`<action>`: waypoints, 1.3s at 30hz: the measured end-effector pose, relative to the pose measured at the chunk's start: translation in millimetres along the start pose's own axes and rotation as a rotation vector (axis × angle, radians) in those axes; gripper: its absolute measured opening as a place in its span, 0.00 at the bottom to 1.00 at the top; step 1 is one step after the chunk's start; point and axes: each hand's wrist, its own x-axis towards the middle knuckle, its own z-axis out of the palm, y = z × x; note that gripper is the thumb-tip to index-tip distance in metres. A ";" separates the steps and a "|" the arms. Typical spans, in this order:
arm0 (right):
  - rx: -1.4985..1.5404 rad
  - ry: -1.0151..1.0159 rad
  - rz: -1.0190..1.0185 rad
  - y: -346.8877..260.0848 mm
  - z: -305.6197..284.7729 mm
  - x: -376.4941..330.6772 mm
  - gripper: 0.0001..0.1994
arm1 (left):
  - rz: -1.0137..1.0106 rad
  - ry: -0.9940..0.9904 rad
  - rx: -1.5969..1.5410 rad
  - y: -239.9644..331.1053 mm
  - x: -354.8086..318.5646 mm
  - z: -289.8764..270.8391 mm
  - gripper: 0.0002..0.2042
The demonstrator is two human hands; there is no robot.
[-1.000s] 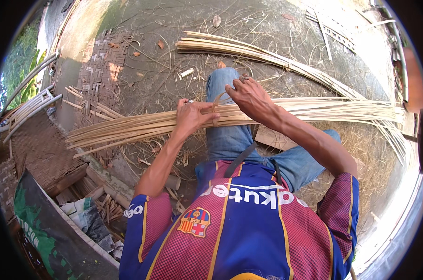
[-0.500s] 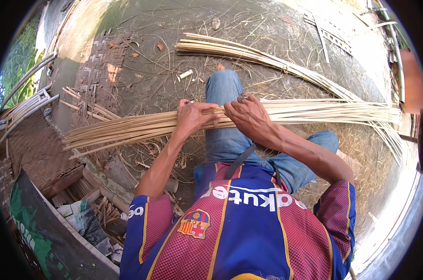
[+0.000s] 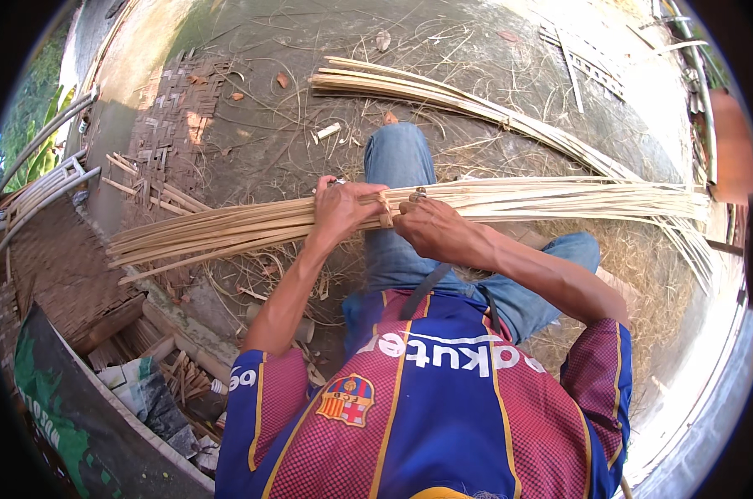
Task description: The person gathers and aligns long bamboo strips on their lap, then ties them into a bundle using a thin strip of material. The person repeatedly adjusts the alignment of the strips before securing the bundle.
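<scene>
A long bundle of thin, pale bamboo strips [image 3: 252,220] lies across my raised knee, its ends fanning out to either side. My left hand [image 3: 341,209] is closed around the bundle just left of the middle, with thumb and fingers reaching toward a narrow binding strip [image 3: 385,210] that wraps around it. Just right of that binding, my right hand [image 3: 433,227] is closed in a pinch at the near side of the bundle. Its fingertips touch the binding strip, though the exact grip is partly hidden by the knuckles.
Beyond my knee, a second bundle of bamboo strips [image 3: 410,91] lies on the ground among curly shavings. Woven bamboo matting [image 3: 173,125] spreads at the left, with short sticks [image 3: 156,195] on it. A dark banner-like sheet [image 3: 86,407] and scrap pieces [image 3: 148,395] lie at the lower left.
My right hand has come down from the top of the bundle to its near side, beside the binding strip, which now shows more. My left hand keeps its hold.
</scene>
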 end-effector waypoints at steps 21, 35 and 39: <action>0.215 0.233 0.063 12.1 -15.0 44.1 0.07 | -0.065 -0.113 0.089 14.7 1.3 -13.4 0.25; 0.006 0.029 0.205 20.8 0.3 -7.2 0.03 | 0.016 -0.036 0.080 8.5 -2.6 -7.6 0.25; 0.239 -0.087 0.100 6.8 3.6 9.9 0.09 | 0.055 -0.024 0.073 4.5 -2.5 -5.9 0.25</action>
